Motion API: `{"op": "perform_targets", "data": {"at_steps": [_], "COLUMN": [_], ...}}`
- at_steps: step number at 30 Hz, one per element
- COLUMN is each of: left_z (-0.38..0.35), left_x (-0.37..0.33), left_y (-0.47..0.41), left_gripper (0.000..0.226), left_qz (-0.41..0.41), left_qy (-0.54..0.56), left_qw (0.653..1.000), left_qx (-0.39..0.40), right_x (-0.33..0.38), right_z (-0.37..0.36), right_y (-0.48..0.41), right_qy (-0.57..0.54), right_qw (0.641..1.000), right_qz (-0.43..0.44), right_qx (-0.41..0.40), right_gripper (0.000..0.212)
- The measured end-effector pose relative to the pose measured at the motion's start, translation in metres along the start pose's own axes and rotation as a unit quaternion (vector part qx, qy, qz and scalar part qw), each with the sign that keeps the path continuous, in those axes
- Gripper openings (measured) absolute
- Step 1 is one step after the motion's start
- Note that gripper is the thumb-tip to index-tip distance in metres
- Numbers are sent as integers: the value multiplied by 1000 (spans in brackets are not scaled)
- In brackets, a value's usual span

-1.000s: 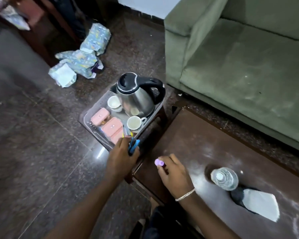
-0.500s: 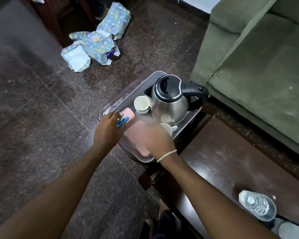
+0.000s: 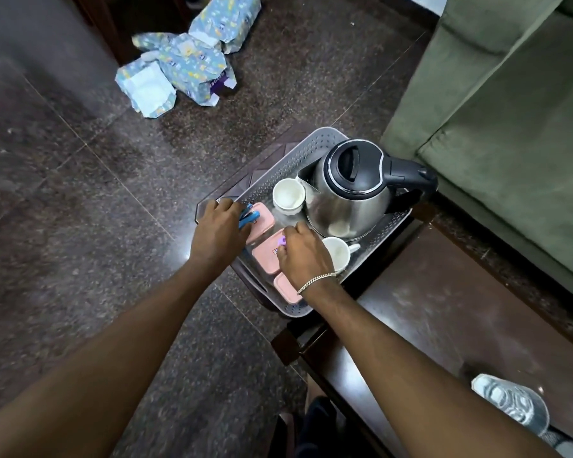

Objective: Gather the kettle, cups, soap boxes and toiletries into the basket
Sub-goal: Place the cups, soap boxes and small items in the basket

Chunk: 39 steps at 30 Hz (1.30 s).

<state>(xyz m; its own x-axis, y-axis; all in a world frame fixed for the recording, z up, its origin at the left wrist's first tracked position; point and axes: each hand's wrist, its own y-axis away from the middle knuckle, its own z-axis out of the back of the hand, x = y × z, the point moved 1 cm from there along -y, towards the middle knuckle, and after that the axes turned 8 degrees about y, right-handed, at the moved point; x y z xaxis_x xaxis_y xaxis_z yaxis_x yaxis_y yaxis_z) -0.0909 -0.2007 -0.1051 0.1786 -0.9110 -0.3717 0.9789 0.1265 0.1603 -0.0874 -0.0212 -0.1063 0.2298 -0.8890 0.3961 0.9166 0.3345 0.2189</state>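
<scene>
A grey perforated basket (image 3: 325, 142) sits on a dark stool beside the sofa. Inside stand a steel kettle (image 3: 348, 196) with a black lid and handle, one white cup (image 3: 288, 195) to its left and another white cup (image 3: 338, 252) at its front. Three pink soap boxes (image 3: 267, 256) lie along the basket's near left side. My left hand (image 3: 219, 233) is over the basket's left corner, shut on a blue toiletry item (image 3: 248, 217). My right hand (image 3: 303, 249) hovers over the soap boxes, pinching a small purple item (image 3: 282, 241).
A green sofa (image 3: 510, 127) fills the right. A dark wooden table (image 3: 444, 325) lies at lower right with a clear water bottle (image 3: 510, 399) on it. Patterned blue packages (image 3: 186, 64) lie on the dark stone floor at the back.
My right hand took the purple item off the table and carried it over the soap boxes in the basket. My left hand moved with the blue item to the basket's left corner.
</scene>
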Motion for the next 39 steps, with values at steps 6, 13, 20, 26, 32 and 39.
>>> {"op": "perform_targets", "data": {"at_steps": [6, 13, 20, 26, 32, 39], "left_z": [-1, 4, -3, -39, -99, -191], "left_x": [3, -7, -57, -133, -201, -278], "left_y": [1, 17, 61, 123, 178, 252], "left_gripper": [39, 44, 49, 48, 57, 60], "left_qz": [-1, -19, -92, -194, -257, -291], "left_qy": [2, 30, 64, 92, 95, 68], "left_qw": [1000, 999, 994, 973, 943, 910], "left_qx": [18, -14, 6, 80, 191, 286], "right_x": [-2, -12, -46, -104, -175, -255], "right_z": [3, 15, 22, 17, 7, -8], "right_y": [-1, 27, 92, 179, 273, 394], "right_qy": [-14, -41, -83, -95, -85, -93], "right_qw": [1000, 998, 993, 988, 980, 959], "right_qz": [-13, -8, -35, -96, -176, -265], "right_qx": [-15, -56, -76, -79, -39, -24], "right_gripper": [29, 36, 38, 40, 42, 45]}}
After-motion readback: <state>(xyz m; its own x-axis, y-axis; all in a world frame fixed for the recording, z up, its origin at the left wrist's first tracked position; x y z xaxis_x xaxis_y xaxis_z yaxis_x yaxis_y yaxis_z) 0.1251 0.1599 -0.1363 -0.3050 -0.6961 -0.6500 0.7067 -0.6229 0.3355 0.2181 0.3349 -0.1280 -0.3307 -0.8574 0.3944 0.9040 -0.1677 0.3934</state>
